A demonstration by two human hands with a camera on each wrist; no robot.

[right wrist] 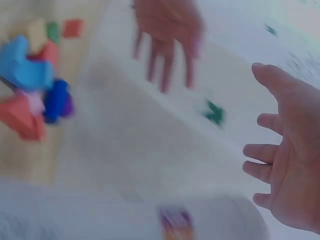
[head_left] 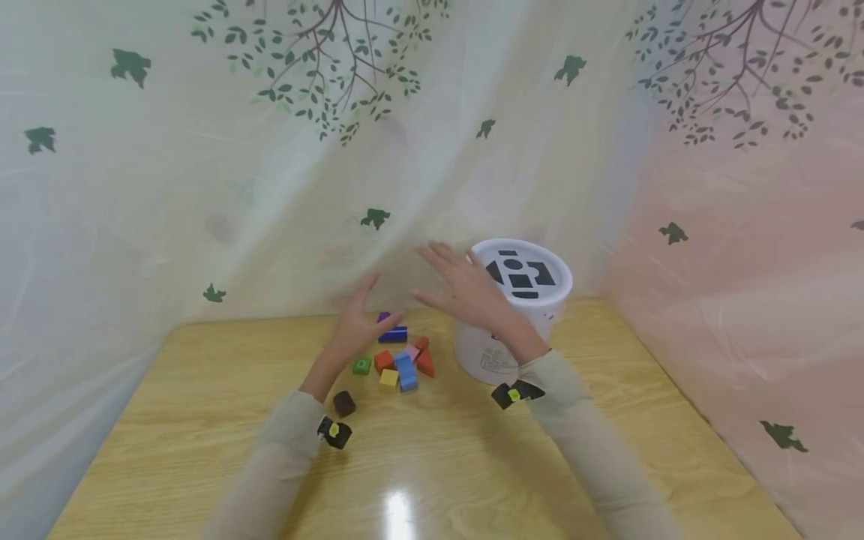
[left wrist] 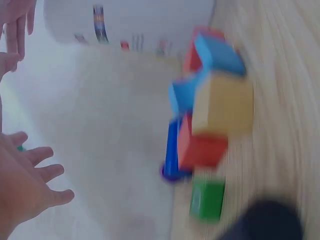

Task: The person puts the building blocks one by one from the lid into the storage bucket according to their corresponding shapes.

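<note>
My left hand (head_left: 354, 328) hovers over the left side of a small heap of toy blocks, fingers extended and holding nothing. To its right, my right hand (head_left: 470, 294) is raised in front of a white bucket (head_left: 489, 356), with fingers spread and nothing held. The bucket's lid (head_left: 565, 279) has several dark shaped holes. In the heap lie a light blue block (head_left: 406, 370), a yellow block (head_left: 388, 380), a red block (head_left: 383, 360), a red triangular block (head_left: 425, 363), a dark blue block (head_left: 393, 334) and a pink block (head_left: 412, 351). A green cube (head_left: 361, 365) lies left of them.
All of this stands on a wooden table (head_left: 432, 465). Behind it hangs a pale curtain (head_left: 283, 225) printed with leaves and branches, and its pinkish part (head_left: 729, 315) runs along the right side. Black straps with cameras sit at both wrists.
</note>
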